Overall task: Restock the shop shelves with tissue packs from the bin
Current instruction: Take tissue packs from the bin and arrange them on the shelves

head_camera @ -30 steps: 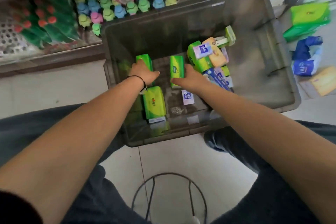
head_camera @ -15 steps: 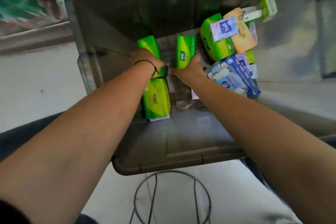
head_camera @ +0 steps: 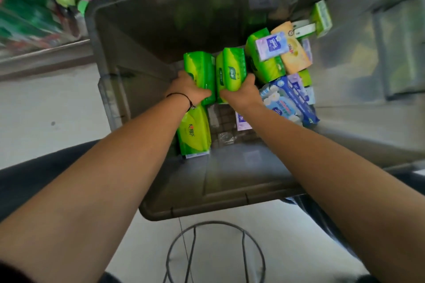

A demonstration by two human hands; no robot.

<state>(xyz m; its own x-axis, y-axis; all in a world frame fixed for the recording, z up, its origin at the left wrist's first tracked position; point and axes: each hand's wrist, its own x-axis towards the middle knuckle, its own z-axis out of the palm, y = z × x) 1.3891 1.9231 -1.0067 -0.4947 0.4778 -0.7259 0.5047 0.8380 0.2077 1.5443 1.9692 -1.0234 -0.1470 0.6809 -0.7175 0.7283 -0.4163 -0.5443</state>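
The left hand [head_camera: 192, 89] grips one green pack [head_camera: 199, 69]. The right hand [head_camera: 241, 93] grips another green pack [head_camera: 230, 71] beside it. Both packs seem lifted inside the gray bin [head_camera: 128, 89].

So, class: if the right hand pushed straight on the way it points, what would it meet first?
The right hand, gripping a green tissue pack, points toward the far bin wall. The way looks free until that wall, though depth is unclear.

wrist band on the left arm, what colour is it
Black: a thin cord round the left wrist, just behind the left hand. The head view shows it.
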